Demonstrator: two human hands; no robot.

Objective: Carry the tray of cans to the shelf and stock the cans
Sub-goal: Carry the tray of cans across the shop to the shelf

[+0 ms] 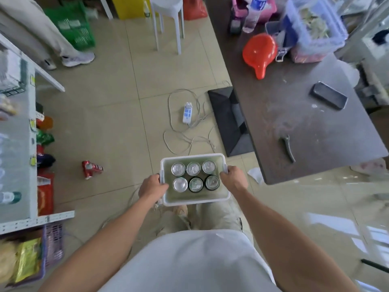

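Over the tiled floor, waist-high: left hand (152, 186) and right hand (232, 179) clamp opposite ends of the white tray (195, 201). Risk: loose white cable (185, 135) underfoot could snag a step and tip the load. Count: six cans (195, 175) upright, two rows of three; one crushed red can (91, 168) on floor.
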